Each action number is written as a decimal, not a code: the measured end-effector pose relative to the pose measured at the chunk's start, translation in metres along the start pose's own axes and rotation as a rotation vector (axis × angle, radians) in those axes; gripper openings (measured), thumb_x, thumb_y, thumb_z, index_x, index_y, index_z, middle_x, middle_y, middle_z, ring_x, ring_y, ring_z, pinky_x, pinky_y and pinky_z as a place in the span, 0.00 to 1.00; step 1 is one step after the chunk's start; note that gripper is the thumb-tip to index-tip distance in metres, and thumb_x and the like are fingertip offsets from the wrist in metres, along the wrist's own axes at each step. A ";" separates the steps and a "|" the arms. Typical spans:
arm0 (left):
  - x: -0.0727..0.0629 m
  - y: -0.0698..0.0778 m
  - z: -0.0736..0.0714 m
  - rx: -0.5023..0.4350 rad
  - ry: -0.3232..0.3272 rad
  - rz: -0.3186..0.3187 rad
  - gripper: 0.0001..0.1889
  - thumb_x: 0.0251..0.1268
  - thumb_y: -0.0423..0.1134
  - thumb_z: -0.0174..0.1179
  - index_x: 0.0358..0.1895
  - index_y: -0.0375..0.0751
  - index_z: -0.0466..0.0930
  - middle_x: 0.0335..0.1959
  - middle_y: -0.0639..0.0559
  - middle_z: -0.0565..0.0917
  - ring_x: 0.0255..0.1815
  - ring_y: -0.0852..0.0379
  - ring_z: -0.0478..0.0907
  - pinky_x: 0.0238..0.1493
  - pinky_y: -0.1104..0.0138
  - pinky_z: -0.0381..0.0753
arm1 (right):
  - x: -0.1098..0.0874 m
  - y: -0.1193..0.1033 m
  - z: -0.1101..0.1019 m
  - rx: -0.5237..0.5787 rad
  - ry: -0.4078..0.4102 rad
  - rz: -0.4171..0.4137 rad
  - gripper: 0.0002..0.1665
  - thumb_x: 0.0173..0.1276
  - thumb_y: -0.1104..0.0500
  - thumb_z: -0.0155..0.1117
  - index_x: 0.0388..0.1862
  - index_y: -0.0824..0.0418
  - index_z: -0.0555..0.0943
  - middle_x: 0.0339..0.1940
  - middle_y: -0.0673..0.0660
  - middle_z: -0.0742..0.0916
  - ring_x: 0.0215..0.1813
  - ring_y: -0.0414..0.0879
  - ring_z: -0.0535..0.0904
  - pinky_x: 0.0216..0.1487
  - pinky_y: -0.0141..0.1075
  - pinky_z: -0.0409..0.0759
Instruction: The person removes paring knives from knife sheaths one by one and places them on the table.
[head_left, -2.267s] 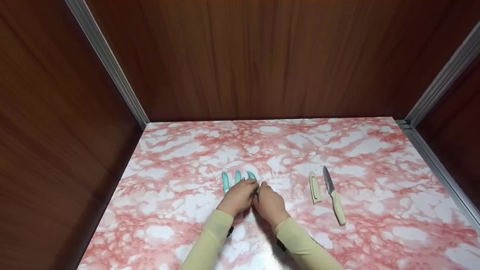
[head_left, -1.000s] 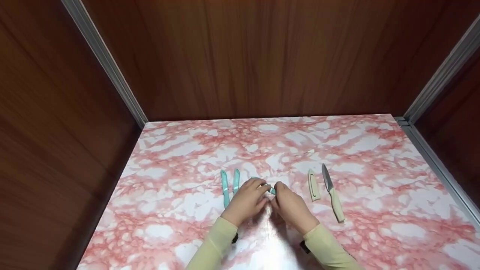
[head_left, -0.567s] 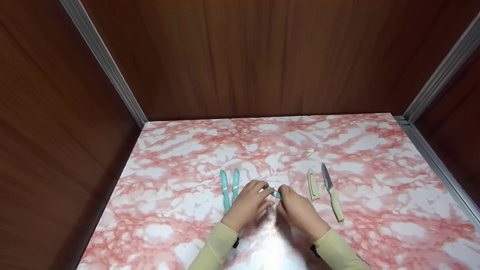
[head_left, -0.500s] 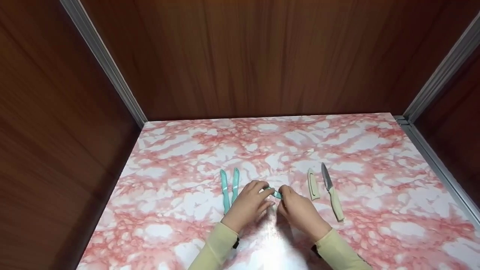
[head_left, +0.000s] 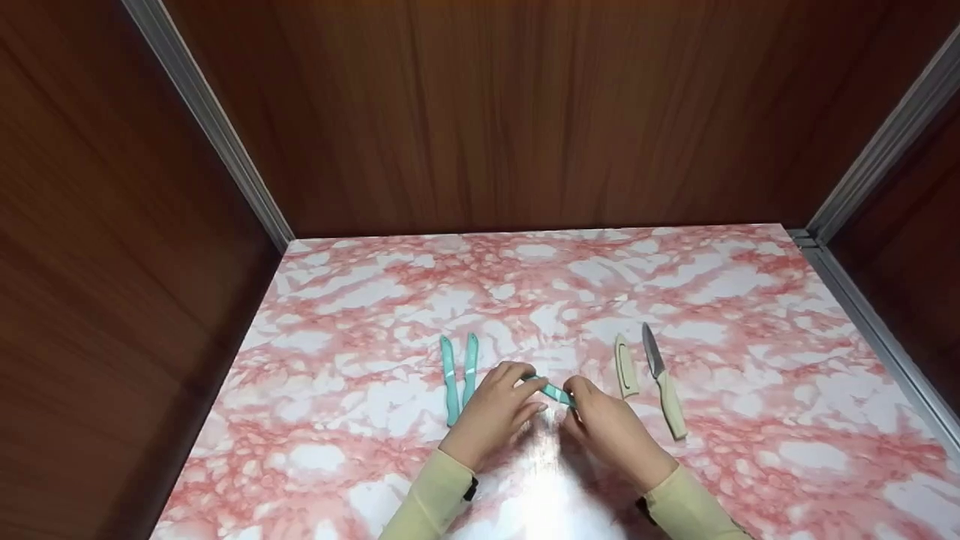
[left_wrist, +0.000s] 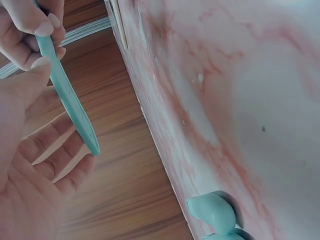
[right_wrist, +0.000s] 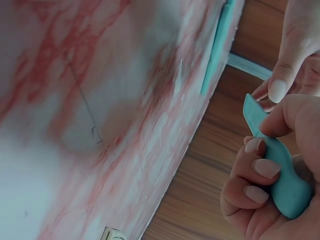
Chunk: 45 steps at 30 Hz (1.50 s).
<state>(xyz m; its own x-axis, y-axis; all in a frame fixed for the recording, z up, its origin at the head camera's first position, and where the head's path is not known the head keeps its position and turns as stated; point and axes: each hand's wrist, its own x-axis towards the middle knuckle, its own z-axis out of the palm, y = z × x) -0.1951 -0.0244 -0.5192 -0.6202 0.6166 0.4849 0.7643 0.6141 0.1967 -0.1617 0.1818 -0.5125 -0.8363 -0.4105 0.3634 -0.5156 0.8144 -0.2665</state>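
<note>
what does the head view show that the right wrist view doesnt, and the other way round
Only the head view shows the bare steel blade. Only the right wrist view shows the rounded handle end of the held green knife. Both show that knife, the left grip, the right grip, the table and wooden wall.

Four knives (head_left: pixel 556 394) — three teal, one loose sheath (head_left: pixel 625 367)

Two turquoise knives (head_left: pixel 451 394) on a red and white marbled table (head_left: pixel 330 420).
The held knife (head_left: pixel 563 397) is also turquoise, with a white band. Another knife (head_left: pixel 668 397) has a cream handle (head_left: pixel 673 410) and a grey blade (head_left: pixel 652 352); the cover (head_left: pixel 625 367) is cream. The wall (head_left: pixel 495 127) is brown with dark grain.
</note>
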 end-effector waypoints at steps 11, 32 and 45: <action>-0.002 0.007 -0.002 -0.006 0.022 0.041 0.17 0.61 0.46 0.64 0.52 0.49 0.80 0.49 0.52 0.75 0.53 0.57 0.70 0.57 0.63 0.70 | -0.011 0.000 -0.007 0.013 -0.026 0.007 0.12 0.60 0.66 0.59 0.42 0.63 0.71 0.23 0.45 0.68 0.16 0.34 0.61 0.15 0.27 0.62; -0.009 0.024 -0.003 -0.034 0.065 0.018 0.17 0.56 0.49 0.67 0.49 0.52 0.81 0.44 0.56 0.73 0.44 0.58 0.69 0.47 0.65 0.72 | -0.023 0.016 -0.018 0.057 0.005 -0.160 0.15 0.57 0.64 0.65 0.43 0.58 0.73 0.23 0.43 0.75 0.20 0.34 0.64 0.22 0.28 0.68; -0.012 0.029 -0.001 -0.082 0.057 0.001 0.12 0.59 0.46 0.64 0.45 0.53 0.80 0.41 0.58 0.72 0.40 0.62 0.68 0.43 0.74 0.70 | -0.026 0.021 -0.024 0.060 -0.053 -0.172 0.14 0.59 0.61 0.66 0.43 0.54 0.74 0.29 0.42 0.77 0.25 0.34 0.71 0.26 0.32 0.74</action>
<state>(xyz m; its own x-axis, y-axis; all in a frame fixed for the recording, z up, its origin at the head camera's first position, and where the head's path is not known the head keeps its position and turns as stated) -0.1656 -0.0140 -0.5184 -0.6100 0.5871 0.5321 0.7784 0.5694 0.2642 -0.1460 0.2194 -0.5064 -0.7430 -0.5638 0.3607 -0.6604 0.7051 -0.2582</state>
